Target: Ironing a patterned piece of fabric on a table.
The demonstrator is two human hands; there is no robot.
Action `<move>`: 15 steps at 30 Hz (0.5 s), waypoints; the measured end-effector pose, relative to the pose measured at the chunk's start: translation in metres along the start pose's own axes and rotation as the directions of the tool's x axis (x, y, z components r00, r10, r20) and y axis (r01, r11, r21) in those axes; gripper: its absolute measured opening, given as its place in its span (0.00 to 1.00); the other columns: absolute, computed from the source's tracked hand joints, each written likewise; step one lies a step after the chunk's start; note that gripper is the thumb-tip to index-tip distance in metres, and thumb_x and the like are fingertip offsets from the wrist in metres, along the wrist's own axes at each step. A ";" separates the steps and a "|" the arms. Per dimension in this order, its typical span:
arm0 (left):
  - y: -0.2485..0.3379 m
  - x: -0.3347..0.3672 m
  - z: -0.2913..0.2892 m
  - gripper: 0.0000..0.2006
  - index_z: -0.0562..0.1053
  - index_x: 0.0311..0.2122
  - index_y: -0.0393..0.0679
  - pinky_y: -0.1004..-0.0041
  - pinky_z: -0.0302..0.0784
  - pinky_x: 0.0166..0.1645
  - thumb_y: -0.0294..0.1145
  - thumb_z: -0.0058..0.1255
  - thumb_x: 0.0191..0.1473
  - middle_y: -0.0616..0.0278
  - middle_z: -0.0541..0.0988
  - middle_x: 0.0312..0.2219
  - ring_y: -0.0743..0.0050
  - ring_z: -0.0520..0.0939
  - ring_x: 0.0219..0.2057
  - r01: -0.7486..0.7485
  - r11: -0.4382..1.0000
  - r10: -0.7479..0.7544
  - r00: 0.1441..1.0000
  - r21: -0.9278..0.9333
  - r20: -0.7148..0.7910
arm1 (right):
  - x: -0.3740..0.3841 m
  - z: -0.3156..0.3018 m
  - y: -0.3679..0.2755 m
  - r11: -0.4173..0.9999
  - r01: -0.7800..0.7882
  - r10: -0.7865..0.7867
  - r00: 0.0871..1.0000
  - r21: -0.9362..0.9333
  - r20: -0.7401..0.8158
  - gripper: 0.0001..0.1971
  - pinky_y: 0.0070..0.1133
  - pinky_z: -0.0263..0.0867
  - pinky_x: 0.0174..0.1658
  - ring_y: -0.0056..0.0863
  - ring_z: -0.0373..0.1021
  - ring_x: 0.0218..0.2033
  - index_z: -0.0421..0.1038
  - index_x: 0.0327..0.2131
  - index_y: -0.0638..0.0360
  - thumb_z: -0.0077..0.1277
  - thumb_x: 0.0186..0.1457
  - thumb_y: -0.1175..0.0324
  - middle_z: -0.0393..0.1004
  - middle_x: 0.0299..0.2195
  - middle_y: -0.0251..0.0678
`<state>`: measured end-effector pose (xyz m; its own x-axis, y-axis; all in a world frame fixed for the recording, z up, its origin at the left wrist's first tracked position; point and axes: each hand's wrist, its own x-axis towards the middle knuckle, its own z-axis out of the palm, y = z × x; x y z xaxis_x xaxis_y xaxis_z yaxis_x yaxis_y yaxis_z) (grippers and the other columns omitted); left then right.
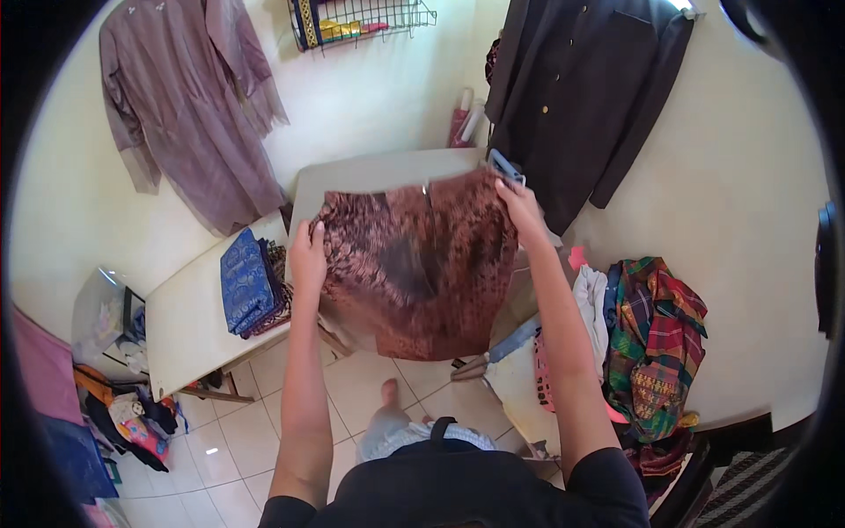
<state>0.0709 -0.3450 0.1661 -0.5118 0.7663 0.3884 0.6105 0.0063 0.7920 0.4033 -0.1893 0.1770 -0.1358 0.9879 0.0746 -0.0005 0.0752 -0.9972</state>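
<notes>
A brown skirt [466,273] with a dark mottled pattern hangs spread out between my hands, in front of a beige-covered table [317,176]. What looks like a zip runs down from the middle of its upper edge. My left hand [308,255] grips the upper left corner, fingers closed on the cloth. At the upper right corner my right hand [523,211] pinches the fabric, arm stretched forward. The skirt's lower edge hangs loose and hides part of the table and floor. Close beyond my right hand is a blue object [504,165], partly covered.
Folded blue patterned cloth [248,282] lies on a low white table [189,304] at left. A mauve garment [189,106] and a dark jacket [585,88] hang on the walls. Colourful clothes [656,343] are heaped at right; another clothes pile [132,418] lies on the floor at left.
</notes>
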 end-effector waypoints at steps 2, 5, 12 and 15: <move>0.023 -0.014 -0.007 0.17 0.67 0.42 0.38 0.63 0.68 0.38 0.42 0.39 0.58 0.42 0.74 0.31 0.43 0.75 0.33 -0.082 0.996 0.084 0.991 0.022 -0.108 | -0.021 0.001 -0.030 0.933 0.344 -0.348 0.937 -0.110 -0.024 0.13 0.14 0.59 0.41 0.12 0.62 0.35 0.70 0.40 0.64 0.46 0.58 0.64 0.70 0.32 0.26; 0.044 -0.032 -0.031 0.14 0.66 0.41 0.39 0.62 0.70 0.35 0.40 0.39 0.60 0.43 0.76 0.30 0.42 0.76 0.32 -0.149 0.984 0.177 0.904 0.101 -0.389 | -0.069 -0.016 -0.078 0.824 0.549 -0.564 0.820 -0.140 -0.098 0.15 0.13 0.58 0.44 0.13 0.62 0.36 0.68 0.41 0.68 0.44 0.60 0.63 0.70 0.35 0.27; 0.082 -0.171 0.006 0.17 0.61 0.50 0.31 0.63 0.63 0.50 0.30 0.38 0.58 0.44 0.67 0.46 0.51 0.70 0.45 -0.378 0.900 0.363 0.926 -0.216 -0.105 | -0.219 0.083 -0.028 0.565 0.738 -0.744 0.649 -0.368 0.160 0.16 0.26 0.64 0.43 0.32 0.68 0.34 0.69 0.42 0.67 0.49 0.47 0.74 0.69 0.34 0.42; 0.078 -0.194 0.022 0.19 0.61 0.50 0.32 0.63 0.61 0.52 0.35 0.35 0.59 0.46 0.67 0.45 0.50 0.69 0.47 -0.225 0.817 0.337 0.934 -0.531 0.123 | -0.232 0.097 -0.009 0.712 0.638 -0.601 0.770 -0.293 0.217 0.23 0.25 0.61 0.47 0.31 0.65 0.40 0.64 0.47 0.65 0.53 0.45 0.72 0.65 0.40 0.43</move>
<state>0.2312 -0.4788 0.1425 -0.1981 0.7965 0.5713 0.2929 -0.5081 0.8099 0.3388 -0.4324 0.1677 -0.3188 0.6857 0.6543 0.2029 0.7237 -0.6596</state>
